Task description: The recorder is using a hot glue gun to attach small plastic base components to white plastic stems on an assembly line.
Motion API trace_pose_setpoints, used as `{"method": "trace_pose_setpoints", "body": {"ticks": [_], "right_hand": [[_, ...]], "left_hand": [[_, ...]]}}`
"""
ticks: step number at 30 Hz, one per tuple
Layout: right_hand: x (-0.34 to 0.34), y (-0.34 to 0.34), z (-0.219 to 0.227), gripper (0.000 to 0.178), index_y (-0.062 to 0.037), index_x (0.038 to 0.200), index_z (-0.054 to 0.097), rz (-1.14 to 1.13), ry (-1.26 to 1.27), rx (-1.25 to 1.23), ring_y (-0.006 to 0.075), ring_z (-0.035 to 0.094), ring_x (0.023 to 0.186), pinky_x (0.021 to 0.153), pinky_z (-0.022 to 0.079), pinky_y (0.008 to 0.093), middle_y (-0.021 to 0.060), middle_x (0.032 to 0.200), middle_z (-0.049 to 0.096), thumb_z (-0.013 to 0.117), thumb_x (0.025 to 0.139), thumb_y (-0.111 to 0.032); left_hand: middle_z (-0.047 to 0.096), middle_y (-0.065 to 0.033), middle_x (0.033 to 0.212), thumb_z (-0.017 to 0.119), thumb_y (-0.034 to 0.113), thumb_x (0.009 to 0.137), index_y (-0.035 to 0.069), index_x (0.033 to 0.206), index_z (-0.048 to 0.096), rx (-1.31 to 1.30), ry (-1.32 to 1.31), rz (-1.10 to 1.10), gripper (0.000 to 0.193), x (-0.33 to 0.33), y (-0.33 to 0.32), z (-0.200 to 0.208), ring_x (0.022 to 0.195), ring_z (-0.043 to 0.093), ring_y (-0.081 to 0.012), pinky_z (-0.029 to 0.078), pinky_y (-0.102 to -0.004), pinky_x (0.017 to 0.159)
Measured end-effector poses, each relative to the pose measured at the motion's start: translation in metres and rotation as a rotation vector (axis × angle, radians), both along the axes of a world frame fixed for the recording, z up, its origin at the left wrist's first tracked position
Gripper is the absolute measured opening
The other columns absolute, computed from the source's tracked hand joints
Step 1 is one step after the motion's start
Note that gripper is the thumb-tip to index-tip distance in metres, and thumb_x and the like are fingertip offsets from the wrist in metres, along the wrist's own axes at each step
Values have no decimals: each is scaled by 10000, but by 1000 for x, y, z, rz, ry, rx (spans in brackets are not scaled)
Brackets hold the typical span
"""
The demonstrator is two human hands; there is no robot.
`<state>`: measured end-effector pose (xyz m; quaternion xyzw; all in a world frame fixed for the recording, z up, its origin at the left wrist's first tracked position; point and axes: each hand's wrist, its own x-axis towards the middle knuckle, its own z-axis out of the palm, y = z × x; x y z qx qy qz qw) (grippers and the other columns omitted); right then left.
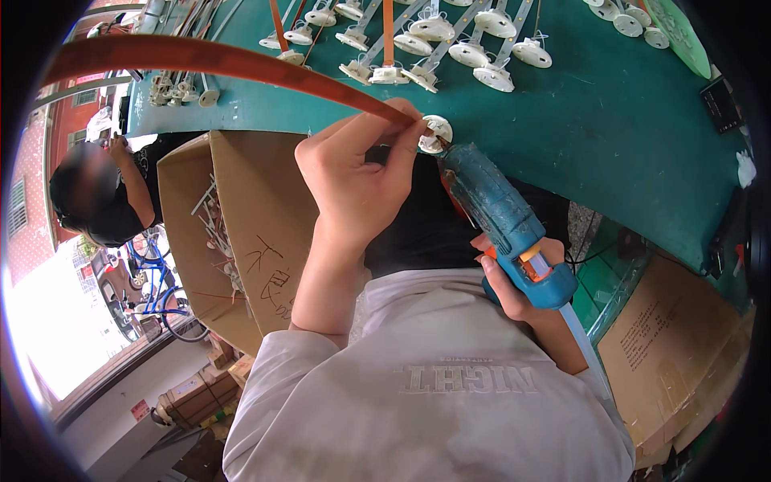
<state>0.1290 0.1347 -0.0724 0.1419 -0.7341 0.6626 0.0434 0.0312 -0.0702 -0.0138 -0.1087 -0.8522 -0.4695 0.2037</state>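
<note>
My left hand (353,177) pinches the end of a long, flat orange-red strip (217,63), which arcs away to the upper left. Just past my fingertips is a small round white disc (438,127), at the strip's end; how the two are joined is hidden by my fingers. A teal glue gun (494,197) with orange parts is gripped in my right hand (514,293). Its nozzle points at the disc, at or very close to its face; I cannot tell whether they touch. A pale glue stick (590,345) sticks out of the gun's rear.
Strips with white discs (470,54) lie along the far side of the green table (321,104). An open cardboard box (265,193) holding thin pieces stands at left, another carton (666,337) at right. Beyond the left box is another person (104,189). A black box (721,104) lies far right.
</note>
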Motion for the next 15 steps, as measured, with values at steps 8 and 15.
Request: {"method": "trace_pose_setpoints", "body": {"ticks": [8, 15], "right_hand": [[-2, -1, -2, 110, -20, 830, 666, 2, 64, 63, 236, 665, 550, 510, 536, 310, 98, 738, 698, 715, 731, -19], [-1, -2, -1, 105, -15, 826, 664, 19, 103, 89, 230, 663, 544, 503, 535, 305, 95, 733, 695, 711, 732, -10]], "left_hand": [[710, -71, 704, 773, -37, 777, 8, 857, 736, -71, -2, 52, 100, 6, -1, 0, 578, 668, -145, 484, -229, 537], [703, -21, 731, 769, -66, 830, -52, 902, 736, -126, 3, -12, 80, 4, -5, 4, 666, 638, -35, 474, -162, 574]]}}
